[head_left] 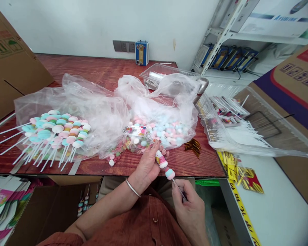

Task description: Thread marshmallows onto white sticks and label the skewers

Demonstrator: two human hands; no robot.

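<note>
At the front edge of the dark red wooden table (92, 168), one pastel marshmallow skewer with coloured print at its upper end (169, 173) slants between two bare hands, over the person's lap. The left hand (150, 159) pinches the printed end between thumb and fingers; the right hand (188, 200) pinches the thin stick below the sweets. The step in hand appears to be fitting or straightening a printed cover over the sweets. As I judge it, the next move calls for a steady stick below and light fingers above, so the soft pieces keep their shape.

By count: one skewer held, one bundle of shiny gold ties (193, 147) at the table's edge, one blue metal-faced box (142, 53) by the wall. On the left, the heap of pastel marshmallow skewers with white sticks (58, 129) overlaps too much for an exact number; well over a dozen show.
</note>
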